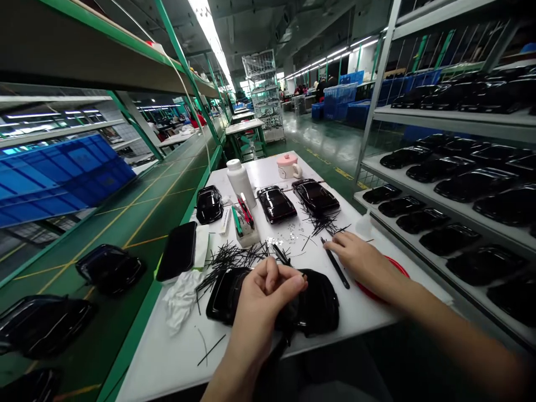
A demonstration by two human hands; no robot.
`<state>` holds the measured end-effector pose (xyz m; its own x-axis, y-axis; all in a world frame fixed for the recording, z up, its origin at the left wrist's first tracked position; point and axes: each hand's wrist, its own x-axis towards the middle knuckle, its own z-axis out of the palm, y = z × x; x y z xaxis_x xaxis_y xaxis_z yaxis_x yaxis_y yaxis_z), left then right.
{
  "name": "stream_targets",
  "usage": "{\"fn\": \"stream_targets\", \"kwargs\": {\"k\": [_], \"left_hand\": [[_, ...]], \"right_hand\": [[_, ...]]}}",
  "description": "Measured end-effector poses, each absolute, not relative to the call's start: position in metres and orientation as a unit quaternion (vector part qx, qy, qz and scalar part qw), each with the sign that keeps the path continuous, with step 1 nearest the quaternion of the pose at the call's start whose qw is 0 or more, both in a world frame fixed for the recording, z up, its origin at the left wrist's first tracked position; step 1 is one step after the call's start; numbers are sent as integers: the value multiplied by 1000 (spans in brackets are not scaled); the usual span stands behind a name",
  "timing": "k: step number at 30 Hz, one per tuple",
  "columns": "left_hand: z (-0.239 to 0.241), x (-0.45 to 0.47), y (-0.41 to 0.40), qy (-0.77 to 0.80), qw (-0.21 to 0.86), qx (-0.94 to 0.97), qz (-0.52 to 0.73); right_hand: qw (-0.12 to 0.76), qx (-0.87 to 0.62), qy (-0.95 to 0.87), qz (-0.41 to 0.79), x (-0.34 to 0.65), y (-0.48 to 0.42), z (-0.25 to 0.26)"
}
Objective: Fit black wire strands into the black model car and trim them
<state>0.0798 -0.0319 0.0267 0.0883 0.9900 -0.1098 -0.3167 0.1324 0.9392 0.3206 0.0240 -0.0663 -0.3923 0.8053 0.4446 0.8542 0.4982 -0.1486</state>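
My left hand (268, 287) is closed in a pinch over a glossy black toy car body (320, 307) on the white table. A tiny dark bit shows at its thumb and fingertip, too small to name. To the right, my right hand (360, 257) lies low with its fingers stretched out, palm down. Its fingertips are at the upper end of a slim black pen-like tool (336, 267). Part of a red round dish (396, 265) shows under that wrist. A second dark tool (281, 255) lies just beyond the car body.
Thin black strips (238, 255) lie in a heap. Behind are two more car bodies (276, 204), a tool holder (248, 237), a white bottle (240, 180) and a pink-lidded mug (288, 166). At left lie a phone (178, 251) and crumpled tissue (182, 301). A shelf rack (435, 120) stands right.
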Motion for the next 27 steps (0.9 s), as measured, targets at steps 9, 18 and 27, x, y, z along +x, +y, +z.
{"fn": "stream_targets", "kwargs": {"k": [9,18,27], "left_hand": [[37,63,-47,405,602,345,595],[40,65,-50,332,660,279,613],[44,72,-55,318,660,225,642]], "right_hand": [[279,-225,-927,-112,342,53,-50],[696,-431,-560,123,253,-53,6],[730,-256,-580,254,214,-61,16]]}}
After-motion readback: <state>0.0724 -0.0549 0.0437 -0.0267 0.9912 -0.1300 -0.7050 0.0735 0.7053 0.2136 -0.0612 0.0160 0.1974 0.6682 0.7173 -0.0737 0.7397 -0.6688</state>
